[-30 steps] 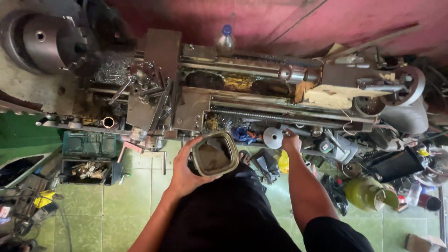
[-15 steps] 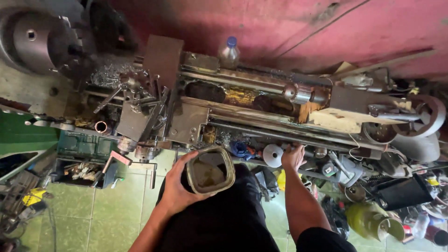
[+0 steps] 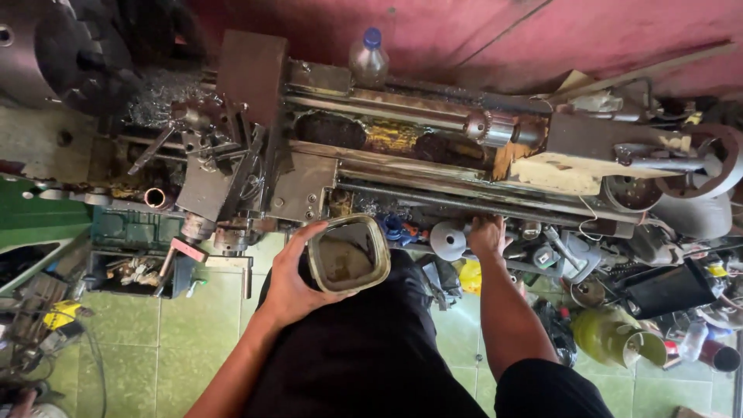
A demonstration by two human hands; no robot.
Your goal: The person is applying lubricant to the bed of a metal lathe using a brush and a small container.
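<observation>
My left hand (image 3: pixel 288 280) grips a rounded-square, open-topped container (image 3: pixel 348 252) with a dirty, dark inside, held in front of my body just below the metal lathe (image 3: pixel 402 147). My right hand (image 3: pixel 487 234) reaches down among clutter under the lathe bed, fingers resting beside a grey funnel-shaped part (image 3: pixel 449 238). What the right hand's fingers hold, if anything, is hidden.
A plastic bottle with a blue cap (image 3: pixel 368 56) stands behind the lathe. The chuck (image 3: pixel 31 46) is at the far left. A green toolbox (image 3: pixel 131 248) sits lower left. Yellow-green jugs (image 3: pixel 607 337) and cans crowd the lower right floor.
The view has shifted lower and closer to the lathe. My left hand keeps the container, now a bit further right. My right hand stays among the parts under the bed.
</observation>
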